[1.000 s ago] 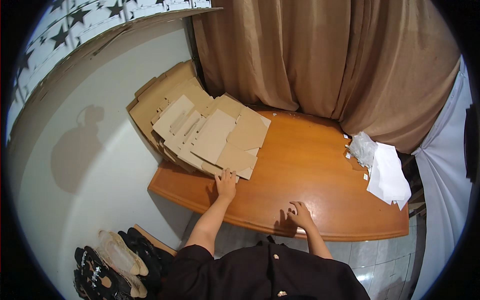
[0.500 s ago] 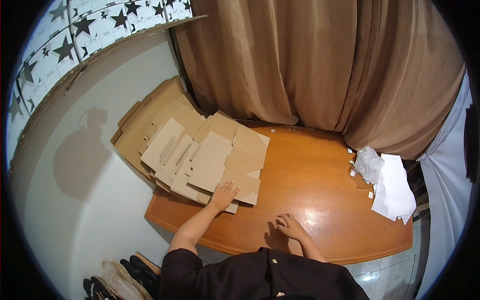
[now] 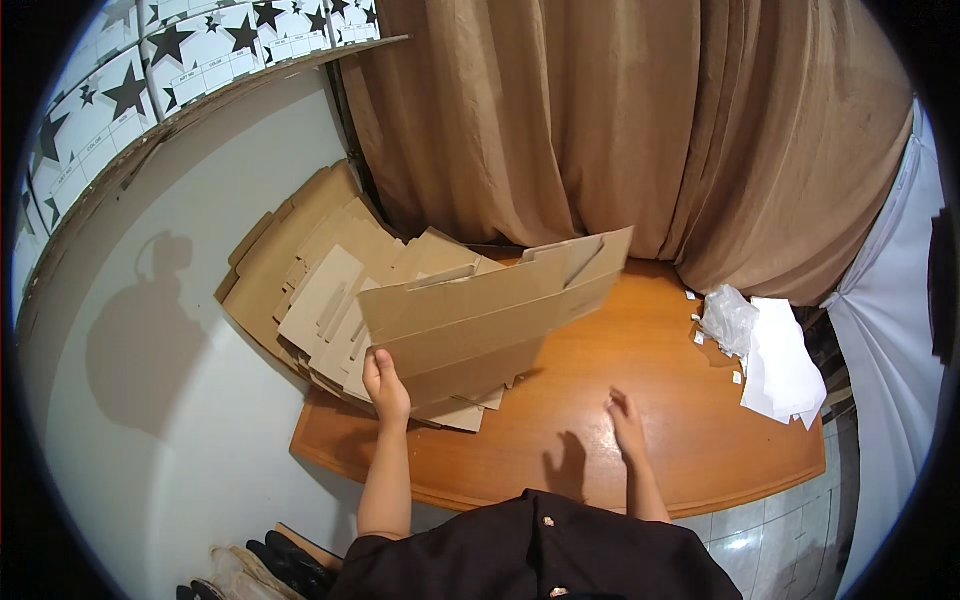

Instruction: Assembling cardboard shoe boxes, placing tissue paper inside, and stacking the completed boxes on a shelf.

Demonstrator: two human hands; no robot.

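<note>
A flat, creased piece of cardboard [image 3: 480, 325] with slots and tabs is lifted off the table, tilted, its far right corner raised toward the curtain. My left hand [image 3: 387, 385] grips its near left corner, thumb on top. Under and behind it lies a stack of flattened cardboard boxes [image 3: 300, 260], leaning up against the wall at the left; the raised sheet hides part of it. My right hand [image 3: 624, 418] hovers above the table to the right of the sheet, holding nothing, its fingers loosely bent and apart.
The wooden table [image 3: 600, 350] carries a crumpled clear plastic bag [image 3: 729, 320], white paper sheets [image 3: 780, 360] and small white scraps at the right. A brown curtain [image 3: 540, 120] hangs behind. White star-printed boxes [image 3: 90, 120] fill a shelf upper left. Shoes [image 3: 290, 560] stand lower left.
My left hand, earlier flat on the stack, has taken hold of the top cardboard sheet and raised it. My right hand has moved a little to the right and up.
</note>
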